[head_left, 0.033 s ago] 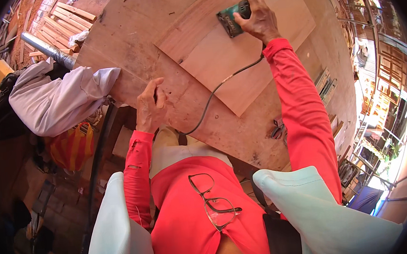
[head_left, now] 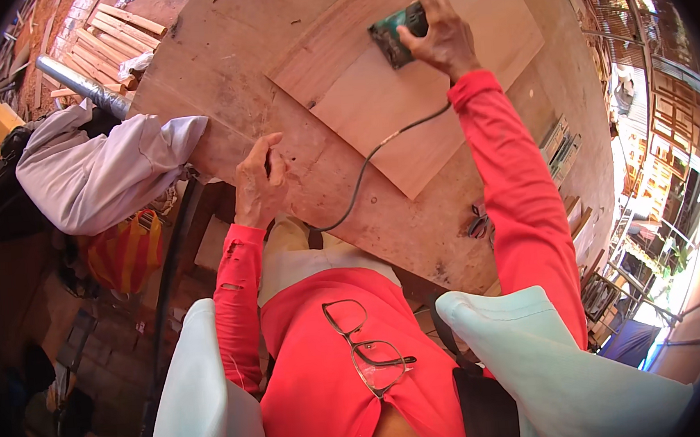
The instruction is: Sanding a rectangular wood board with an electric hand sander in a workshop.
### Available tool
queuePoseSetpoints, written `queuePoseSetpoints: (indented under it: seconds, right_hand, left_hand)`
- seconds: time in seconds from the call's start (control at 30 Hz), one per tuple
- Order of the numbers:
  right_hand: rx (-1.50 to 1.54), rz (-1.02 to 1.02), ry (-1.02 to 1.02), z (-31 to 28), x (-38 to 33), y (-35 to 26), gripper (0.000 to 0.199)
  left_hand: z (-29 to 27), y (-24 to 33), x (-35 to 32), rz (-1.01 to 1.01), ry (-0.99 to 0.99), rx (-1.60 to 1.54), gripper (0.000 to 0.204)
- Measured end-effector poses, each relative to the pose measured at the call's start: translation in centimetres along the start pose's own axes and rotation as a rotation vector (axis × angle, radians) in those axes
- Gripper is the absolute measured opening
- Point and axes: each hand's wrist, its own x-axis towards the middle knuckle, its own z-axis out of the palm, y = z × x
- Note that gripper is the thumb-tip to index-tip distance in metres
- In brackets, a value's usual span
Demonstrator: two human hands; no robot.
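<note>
My right hand [head_left: 444,40] is closed around a green and black electric sander [head_left: 392,39], whose flat base rests on a wooden panel [head_left: 415,106]. From the sander a dark cord [head_left: 370,161] runs back toward me and passes over the near edge of the table [head_left: 350,214]. By that edge, to the left of the panel, is my left hand [head_left: 260,180]. Its index finger points forward and the others are loosely bent, with a gap between them and nothing seen held.
Draped light cloth [head_left: 99,168] hangs at the table's left side, near a silvery tube [head_left: 80,85]. Cut wooden strips [head_left: 118,41] are stacked at the far left. A red and yellow bag [head_left: 125,253] sits below. Small dark tools [head_left: 477,223] lie near the right forearm.
My right hand and the sander have shifted slightly left and toward me on the panel. The left hand has stayed in place.
</note>
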Motion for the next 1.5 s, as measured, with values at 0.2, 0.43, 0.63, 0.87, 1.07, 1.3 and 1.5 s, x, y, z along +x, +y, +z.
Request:
queuePoseSetpoints:
  seconds: [0.2, 0.43, 0.63, 0.87, 1.07, 1.3, 1.5]
  right_hand:
    - [0.03, -0.011, -0.04, -0.3, -1.6, 1.4, 0.055]
    - [0.025, -0.019, -0.002, 0.7, 0.4, -2.8, 0.058]
    - [-0.025, 0.044, 0.039, 0.8, 2.0, 1.9, 0.056]
    - [-0.135, 0.181, 0.155, 2.6, 6.6, 0.1, 0.058]
    - [-0.087, 0.148, 0.09, 1.9, 4.1, 1.9, 0.057]
    - [0.017, 0.276, 0.079, 1.8, 6.6, -1.6, 0.051]
    - [-0.021, 0.119, 0.055, 2.1, 2.2, -1.9, 0.055]
  left_hand:
    - [-0.1, 0.4, 0.1, -0.035, 0.029, -0.023, 0.029]
    - [-0.2, -0.9, -0.4, -0.075, 0.016, -0.009, 0.029]
    - [-1.2, 0.4, -0.5, -0.041, 0.064, -0.003, 0.028]
    - [-1.3, -1.0, -1.3, -0.177, 0.027, -0.014, 0.028]
    - [-1.1, 0.0, -1.3, -0.117, 0.025, -0.054, 0.028]
    - [-1.1, -0.8, -0.8, -0.19, 0.035, -0.026, 0.028]
    - [-1.0, 0.3, -1.2, -0.106, 0.042, -0.083, 0.028]
